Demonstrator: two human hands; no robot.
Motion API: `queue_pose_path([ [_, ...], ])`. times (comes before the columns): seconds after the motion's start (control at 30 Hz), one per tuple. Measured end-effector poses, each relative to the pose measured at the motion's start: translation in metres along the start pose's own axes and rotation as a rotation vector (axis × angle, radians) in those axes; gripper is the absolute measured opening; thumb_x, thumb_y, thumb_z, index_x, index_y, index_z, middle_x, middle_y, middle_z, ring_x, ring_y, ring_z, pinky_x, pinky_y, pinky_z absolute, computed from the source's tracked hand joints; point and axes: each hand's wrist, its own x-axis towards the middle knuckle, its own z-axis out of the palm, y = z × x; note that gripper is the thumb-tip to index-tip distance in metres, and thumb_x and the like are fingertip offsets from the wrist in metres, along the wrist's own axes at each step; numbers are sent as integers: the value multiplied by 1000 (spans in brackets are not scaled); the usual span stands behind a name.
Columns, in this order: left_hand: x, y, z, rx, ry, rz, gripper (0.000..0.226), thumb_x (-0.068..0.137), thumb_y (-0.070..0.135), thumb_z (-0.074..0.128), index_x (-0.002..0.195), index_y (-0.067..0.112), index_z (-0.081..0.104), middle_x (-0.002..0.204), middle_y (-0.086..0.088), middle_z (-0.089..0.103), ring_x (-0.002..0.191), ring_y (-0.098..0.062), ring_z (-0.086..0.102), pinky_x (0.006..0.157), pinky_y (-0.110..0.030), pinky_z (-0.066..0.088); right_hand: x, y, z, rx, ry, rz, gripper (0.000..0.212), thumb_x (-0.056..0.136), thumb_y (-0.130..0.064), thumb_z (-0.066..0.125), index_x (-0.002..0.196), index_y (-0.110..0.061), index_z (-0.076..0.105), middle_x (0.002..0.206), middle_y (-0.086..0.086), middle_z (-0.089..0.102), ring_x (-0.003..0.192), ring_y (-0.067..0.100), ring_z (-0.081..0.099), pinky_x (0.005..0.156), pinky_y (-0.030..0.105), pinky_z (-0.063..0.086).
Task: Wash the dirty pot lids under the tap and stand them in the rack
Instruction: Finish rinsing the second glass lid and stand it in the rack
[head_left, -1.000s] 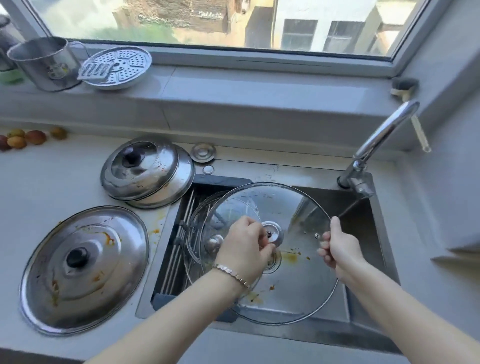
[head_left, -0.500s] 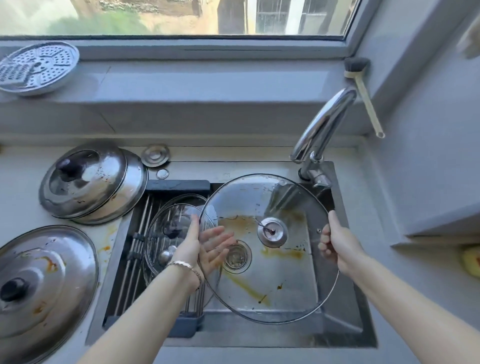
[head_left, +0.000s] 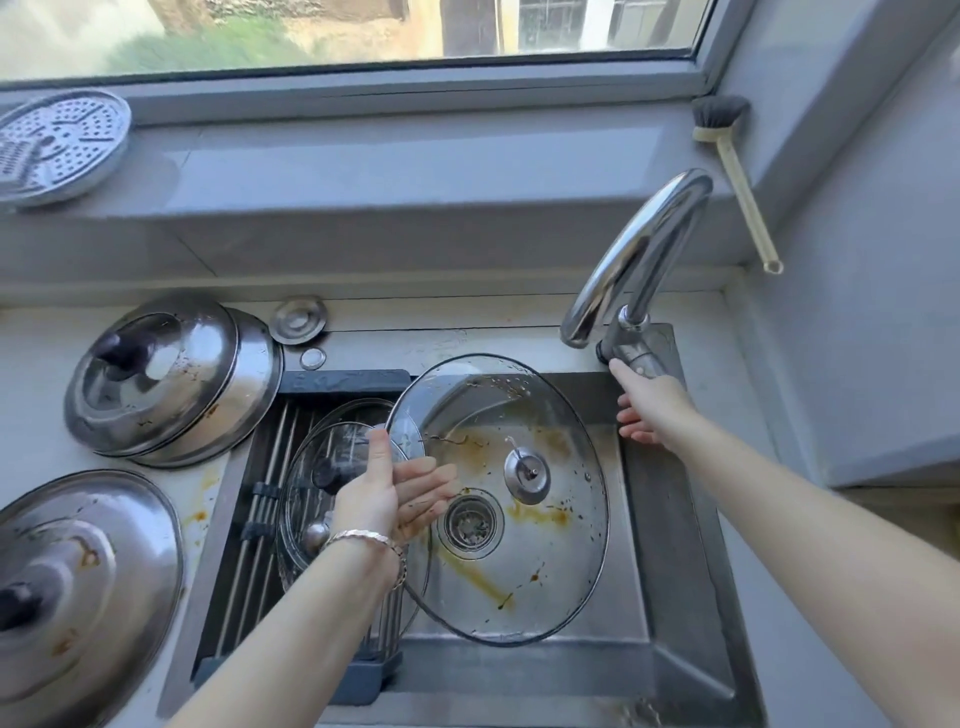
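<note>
Strong daylight is pouring in through the window (head_left: 363, 31) at the top, and the view outside is washing out pale and smearing into blur. With the light falling from the back, the tap (head_left: 641, 244) and the domed steel lids (head_left: 166, 379) are throwing bright glare patches. The glass lid (head_left: 524, 587) is catching only thin highlights along its rim. Shadows are lying soft and grey under the sill (head_left: 415, 171) and inside the sink (head_left: 670, 545). The wide lens is bowing the window frame and the tabletop (head_left: 36, 353) edge. Detail is softening toward the corners, and the sink's near right rim is blurring.
</note>
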Motion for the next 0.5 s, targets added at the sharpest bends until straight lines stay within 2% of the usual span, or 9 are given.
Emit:
queue_pose_path([
  [0.1, -1, 1, 6, 2, -11, 14, 60, 89, 54, 40, 81, -2, 61, 62, -11, 72, 48, -18, 68, 42, -20, 53, 7, -2, 4, -12, 8, 21, 32, 91, -35, 43, 95, -6, 55, 70, 8, 58, 53, 20, 56, 51, 25, 43],
  [0.2, -2, 3, 11, -15, -18, 11, 59, 89, 54, 40, 81, -1, 60, 62, -11, 72, 49, -18, 68, 42, -20, 54, 12, 4, 4, -21, 40, -21, 24, 93, -29, 39, 88, -8, 49, 68, 6, 51, 50, 19, 50, 46, 24, 38],
  [0.33, -3, 6, 18, -36, -34, 4, 59, 89, 54, 38, 83, -1, 59, 60, -9, 72, 49, -17, 68, 42, -20, 54, 18, 10, 4, -41, 94, -59, 29, 90, -28, 37, 67, -12, 44, 66, 6, 49, 50, 21, 48, 54, 25, 37],
  [0.5, -6, 7, 23, -50, -37, -6, 58, 90, 53, 38, 81, 0, 59, 59, -9, 71, 48, -17, 68, 43, -21, 54, 21, 15, 3, -59, 104, -77, 28, 88, -25, 37, 63, -13, 45, 60, 6, 49, 56, 24, 49, 64, 30, 39],
])
